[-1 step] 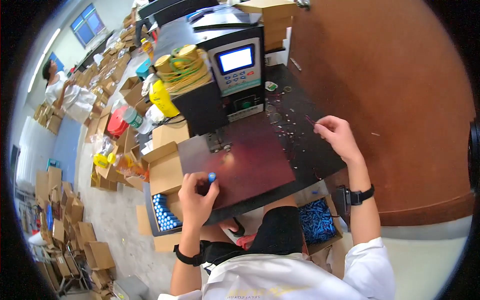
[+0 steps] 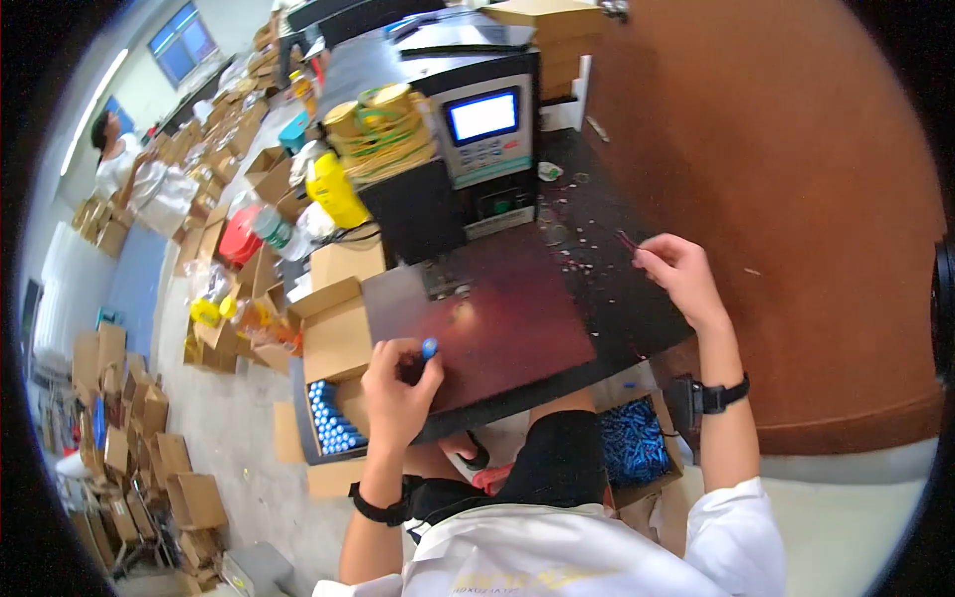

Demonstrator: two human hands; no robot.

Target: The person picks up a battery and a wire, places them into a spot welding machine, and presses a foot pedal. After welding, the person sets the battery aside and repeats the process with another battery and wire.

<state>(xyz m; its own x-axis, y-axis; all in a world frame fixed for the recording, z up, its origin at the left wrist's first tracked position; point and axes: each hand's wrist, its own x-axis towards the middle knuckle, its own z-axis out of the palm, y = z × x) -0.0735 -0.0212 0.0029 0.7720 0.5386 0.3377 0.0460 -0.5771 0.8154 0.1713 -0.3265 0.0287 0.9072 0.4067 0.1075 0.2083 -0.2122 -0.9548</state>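
Observation:
My left hand is closed on a small blue cylindrical battery cell, pinched between thumb and fingers above the dark red mat. The cell's pale end faces up. Out to the right, over the black tabletop, my right hand pinches a thin dark red wire by one end, its tip pointing away to the upper left. Beyond the mat stands a machine with a lit screen and buttons. Small metal parts sit at its base.
Left of the mat, an open cardboard box holds rows of blue cells. Under the table edge at right stands a carton full of blue cells. Scraps litter the black tabletop. A brown door borders it. Another person stands far left.
The whole view has shifted slightly. Both hands keep their grips, with hardly any movement over the table.

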